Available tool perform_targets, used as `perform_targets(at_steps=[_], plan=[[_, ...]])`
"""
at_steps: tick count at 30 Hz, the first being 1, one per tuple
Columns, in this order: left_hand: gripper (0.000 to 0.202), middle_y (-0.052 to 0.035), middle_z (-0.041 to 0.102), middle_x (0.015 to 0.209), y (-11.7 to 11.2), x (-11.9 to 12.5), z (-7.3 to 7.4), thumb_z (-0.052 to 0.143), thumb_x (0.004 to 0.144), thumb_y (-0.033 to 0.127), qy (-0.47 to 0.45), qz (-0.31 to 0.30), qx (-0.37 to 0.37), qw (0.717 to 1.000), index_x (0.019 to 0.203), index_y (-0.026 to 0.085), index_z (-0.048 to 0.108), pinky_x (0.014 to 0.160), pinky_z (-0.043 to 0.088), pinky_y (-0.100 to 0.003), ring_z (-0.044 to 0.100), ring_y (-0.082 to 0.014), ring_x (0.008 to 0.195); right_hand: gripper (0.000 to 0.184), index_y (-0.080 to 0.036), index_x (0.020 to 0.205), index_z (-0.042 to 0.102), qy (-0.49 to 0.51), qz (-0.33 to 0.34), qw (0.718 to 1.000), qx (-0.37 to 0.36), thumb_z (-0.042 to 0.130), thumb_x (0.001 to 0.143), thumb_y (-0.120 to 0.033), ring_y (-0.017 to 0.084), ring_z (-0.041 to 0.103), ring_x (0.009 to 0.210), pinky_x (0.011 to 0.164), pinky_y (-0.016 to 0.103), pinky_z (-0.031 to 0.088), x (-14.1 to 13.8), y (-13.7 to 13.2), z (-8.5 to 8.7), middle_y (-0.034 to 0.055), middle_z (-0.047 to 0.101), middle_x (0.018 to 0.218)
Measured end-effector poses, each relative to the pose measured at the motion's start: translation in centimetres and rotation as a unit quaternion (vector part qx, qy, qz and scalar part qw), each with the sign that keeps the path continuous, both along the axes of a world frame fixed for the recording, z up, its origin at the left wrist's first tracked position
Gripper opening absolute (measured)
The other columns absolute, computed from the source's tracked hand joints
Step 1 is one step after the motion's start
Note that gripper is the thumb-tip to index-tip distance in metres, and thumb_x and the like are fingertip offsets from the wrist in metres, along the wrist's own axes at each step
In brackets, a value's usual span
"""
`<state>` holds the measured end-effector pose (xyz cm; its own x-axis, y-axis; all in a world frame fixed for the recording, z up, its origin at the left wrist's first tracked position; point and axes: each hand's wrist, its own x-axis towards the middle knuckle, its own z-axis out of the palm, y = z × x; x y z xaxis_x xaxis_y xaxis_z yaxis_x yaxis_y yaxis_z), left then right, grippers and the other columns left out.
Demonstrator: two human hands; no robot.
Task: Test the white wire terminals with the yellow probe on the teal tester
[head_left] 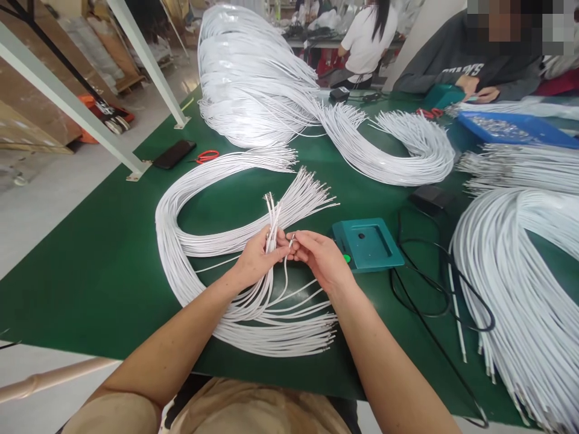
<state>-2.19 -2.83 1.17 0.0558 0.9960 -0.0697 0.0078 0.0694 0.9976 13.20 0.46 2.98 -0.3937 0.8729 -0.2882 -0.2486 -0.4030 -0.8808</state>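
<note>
My left hand (257, 259) is closed round a small bunch of white cables (272, 220) whose stripped ends stand up above my fingers. My right hand (316, 253) pinches the tip of a single white cable (286, 271) right beside that bunch; the cable hangs down in a loop between my hands. Both hands hover over a large curled bundle of white cables (181, 253) lying on the green table (108, 265). A teal box-shaped device (367, 243) with a green button sits just right of my right hand.
Big heaps of white cables lie at the back (253, 78) and right (525, 289). Black cords (429, 289) run from the teal device. A phone (174, 154) and red scissors (205, 157) lie far left. A blue tray (515, 128) and two people are across the table.
</note>
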Motion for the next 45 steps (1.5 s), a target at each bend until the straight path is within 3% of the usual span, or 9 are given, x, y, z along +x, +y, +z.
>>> perform_targets(at_steps=[5, 8, 11, 15, 17, 23, 30, 40, 45], plan=[[0.052, 0.0008, 0.059, 0.081, -0.1, -0.1, 0.4, 0.066, 0.079, 0.034, -0.014, -0.015, -0.007, 1.0, 0.126, 0.02, 0.049, 0.059, 0.048, -0.022, 0.06, -0.0095, 0.064, 0.02, -0.017, 0.078, 0.07, -0.159, -0.042, 0.977, 0.133, 0.066, 0.075, -0.037, 0.012, 0.051, 0.058, 0.061, 0.028, 0.043, -0.2, -0.4, 0.2, 0.0013, 0.065, 0.069], [0.053, 0.0001, 0.059, 0.084, -0.1, -0.3, 0.3, 0.066, 0.08, 0.035, -0.023, -0.026, -0.033, 0.999, 0.128, 0.02, 0.052, 0.061, 0.048, -0.022, 0.059, -0.0075, 0.061, 0.014, -0.019, 0.077, 0.069, -0.265, -0.057, 0.934, 0.232, 0.061, 0.078, -0.03, 0.014, 0.055, 0.063, 0.064, 0.028, 0.044, -0.3, -0.6, -0.3, 0.0017, 0.067, 0.073], [0.05, -0.0001, 0.06, 0.081, 0.0, -0.4, 0.2, 0.069, 0.078, 0.035, -0.053, -0.031, -0.065, 0.996, 0.123, 0.018, 0.057, 0.059, 0.048, -0.022, 0.057, -0.007, 0.058, 0.021, -0.018, 0.075, 0.064, -0.386, -0.045, 0.832, 0.396, 0.048, 0.087, -0.025, 0.015, 0.054, 0.068, 0.064, 0.027, 0.04, -0.3, -0.8, -0.6, 0.0035, 0.063, 0.076], [0.045, 0.0005, 0.06, 0.076, 0.3, -0.4, -0.2, 0.074, 0.071, 0.031, -0.109, -0.011, -0.109, 0.988, 0.111, 0.015, 0.062, 0.052, 0.046, -0.018, 0.06, -0.0085, 0.062, 0.029, -0.016, 0.077, 0.062, -0.516, 0.038, 0.63, 0.58, 0.038, 0.093, -0.021, 0.019, 0.052, 0.075, 0.069, 0.032, 0.036, 0.2, -0.5, -0.2, 0.0084, 0.061, 0.08], [0.045, 0.0, 0.061, 0.075, 0.4, -0.4, -0.3, 0.075, 0.07, 0.029, -0.103, -0.005, -0.123, 0.987, 0.11, 0.013, 0.062, 0.052, 0.046, -0.018, 0.062, -0.0097, 0.064, 0.025, -0.017, 0.082, 0.062, -0.54, 0.063, 0.589, 0.599, 0.04, 0.093, -0.02, 0.02, 0.053, 0.08, 0.076, 0.034, 0.036, 0.9, -0.1, 0.1, 0.0085, 0.063, 0.084], [0.049, -0.0024, 0.064, 0.081, 0.5, -0.4, -0.7, 0.073, 0.072, 0.028, -0.029, -0.001, -0.105, 0.994, 0.117, 0.013, 0.058, 0.053, 0.048, -0.019, 0.069, -0.0151, 0.073, 0.01, -0.017, 0.089, 0.061, -0.611, 0.1, 0.57, 0.54, 0.053, 0.083, -0.014, 0.023, 0.057, 0.084, 0.105, 0.045, 0.024, 3.8, 1.4, 0.5, 0.0073, 0.067, 0.082], [0.05, -0.0033, 0.067, 0.078, 0.5, 0.0, -0.8, 0.073, 0.072, 0.029, 0.028, 0.003, -0.101, 0.995, 0.116, 0.012, 0.059, 0.055, 0.051, -0.02, 0.07, -0.0162, 0.071, 0.015, -0.018, 0.077, 0.061, -0.606, 0.145, 0.574, 0.532, 0.05, 0.08, -0.008, 0.021, 0.058, 0.088, 0.11, 0.044, 0.019, 4.0, 2.3, 0.5, 0.0052, 0.068, 0.079], [0.048, -0.0038, 0.07, 0.075, 0.9, 0.6, -1.5, 0.07, 0.071, 0.024, 0.115, 0.015, -0.099, 0.988, 0.114, 0.009, 0.06, 0.053, 0.053, -0.021, 0.069, -0.0143, 0.065, 0.019, -0.018, 0.072, 0.064, -0.616, 0.128, 0.558, 0.541, 0.051, 0.074, -0.004, 0.021, 0.05, 0.08, 0.103, 0.037, 0.027, 3.6, 2.7, 0.4, 0.0042, 0.06, 0.064], [0.047, -0.0045, 0.071, 0.076, 0.9, 0.7, -1.5, 0.071, 0.07, 0.027, 0.119, 0.006, -0.087, 0.989, 0.113, 0.01, 0.061, 0.053, 0.054, -0.022, 0.069, -0.0155, 0.066, 0.013, -0.018, 0.088, 0.066, -0.618, 0.102, 0.567, 0.535, 0.055, 0.083, -0.016, 0.023, 0.055, 0.094, 0.109, 0.046, 0.021, 4.0, 2.1, 0.7, 0.0064, 0.067, 0.08]])
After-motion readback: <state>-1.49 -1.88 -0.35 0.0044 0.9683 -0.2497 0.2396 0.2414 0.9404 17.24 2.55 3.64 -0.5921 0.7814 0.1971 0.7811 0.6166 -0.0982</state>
